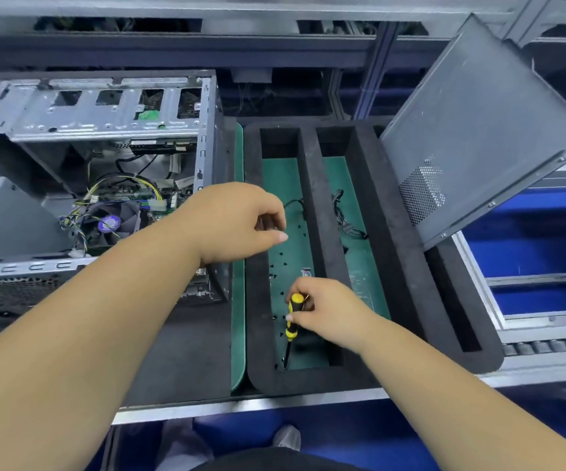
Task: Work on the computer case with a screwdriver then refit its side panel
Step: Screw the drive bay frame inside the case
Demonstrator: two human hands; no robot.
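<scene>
Head view: right hand (322, 311) grips screwdriver (293, 317), tip down among loose screws (280, 256) in foam tray (393, 266), likely to collect one. Left hand (237, 222) hovers above tray, fingers loosely curled, apparently empty. Computer case (98, 171) lies open, upper left of frame; side panel (485, 130) is propped upper right, out of way.

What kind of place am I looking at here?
Probably a computer assembly or repair line: an open computer case on the bench, a foam tray of loose screws, and conveyor rollers at the right.
</scene>
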